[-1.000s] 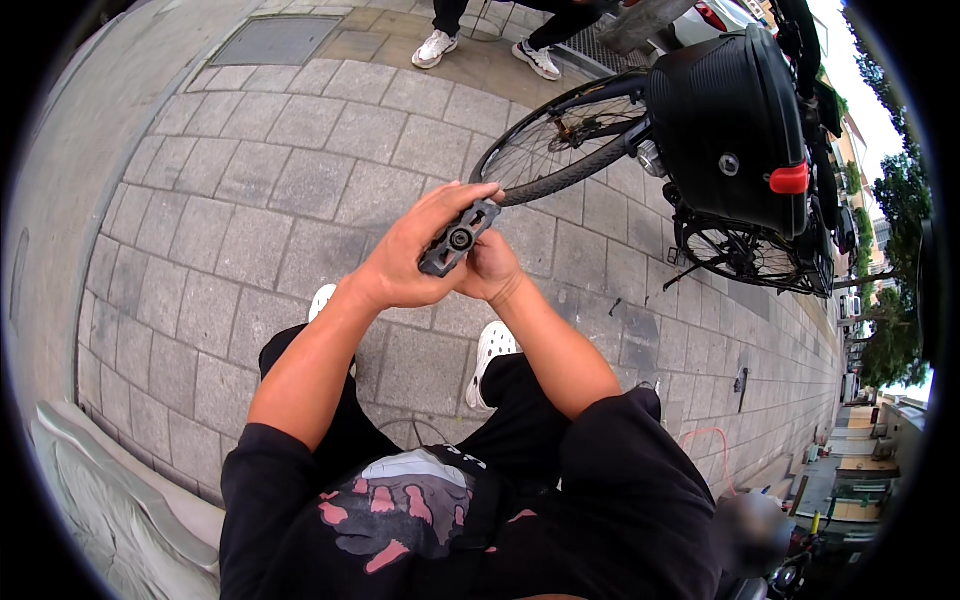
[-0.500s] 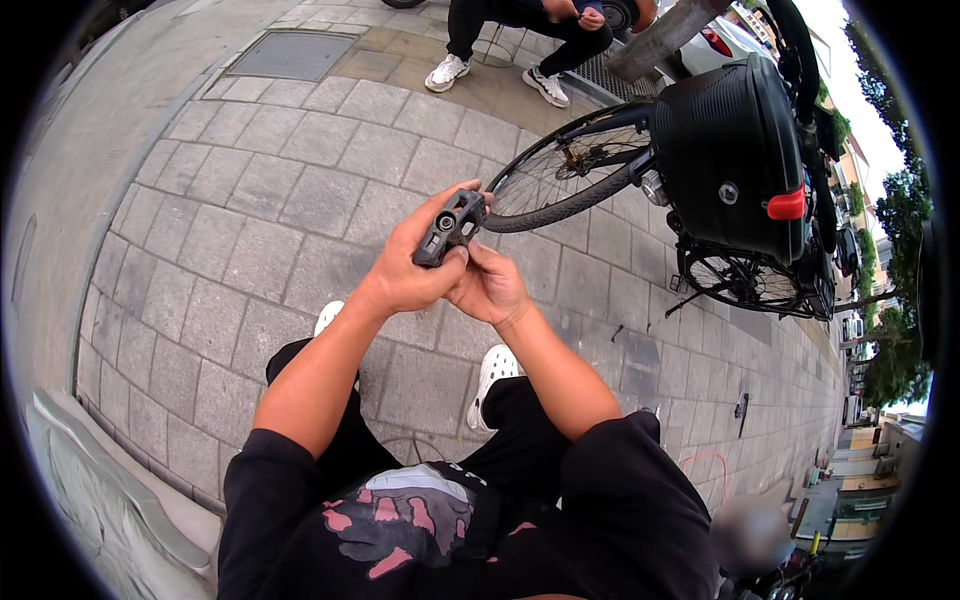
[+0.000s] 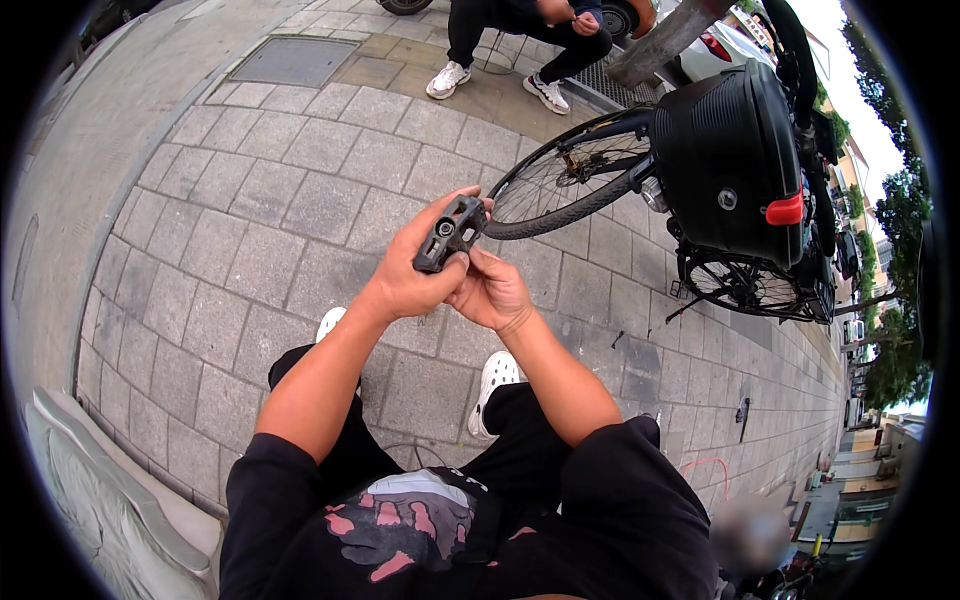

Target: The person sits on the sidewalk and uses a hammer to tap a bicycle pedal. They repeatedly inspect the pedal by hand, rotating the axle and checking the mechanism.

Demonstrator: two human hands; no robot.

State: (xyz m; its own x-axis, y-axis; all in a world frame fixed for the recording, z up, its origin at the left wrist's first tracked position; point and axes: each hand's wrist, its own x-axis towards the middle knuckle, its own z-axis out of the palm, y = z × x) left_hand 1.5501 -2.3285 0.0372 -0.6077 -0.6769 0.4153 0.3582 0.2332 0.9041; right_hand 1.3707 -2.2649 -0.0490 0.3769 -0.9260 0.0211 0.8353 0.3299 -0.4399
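While holding the black pedal (image 3: 446,231) between the thumb and fingers of the left hand (image 3: 405,277), rests the right hand (image 3: 493,293) just beside it, with thumb and fingers bunched near the left thumb; cannot tell whether gripping anything there.

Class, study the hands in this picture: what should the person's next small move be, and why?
Probably to turn the bicycle pedal slightly, showing its far side. The left hand grips it with a round fitting facing the camera, so the far side is hidden. The right hand is close beside it and seems well placed to help.
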